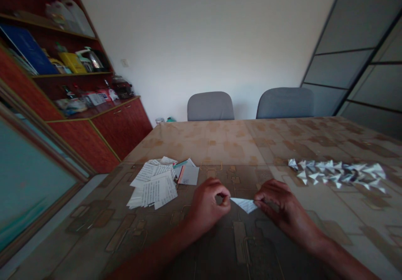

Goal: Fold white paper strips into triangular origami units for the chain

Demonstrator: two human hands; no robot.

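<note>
Between my two hands a small folded paper triangle [246,205] is stretched just above the table, its longest edge up and a corner pointing down. My left hand [211,200] pinches its left tip between thumb and forefinger. At the other end, the thumb and fingers of my right hand [279,202] are closed on the right corner. To the left lies a loose pile of printed paper pieces [158,187], with a partly coloured card [189,175] at its right edge. Several folded paper pieces [339,173] stand in rows to the right.
The table [213,141] has a patterned cover. Behind its far edge stand two grey chairs [210,106]. A red-brown cabinet [122,123] with loaded shelves is at the left, and grey sliding panels [345,41] are at the right.
</note>
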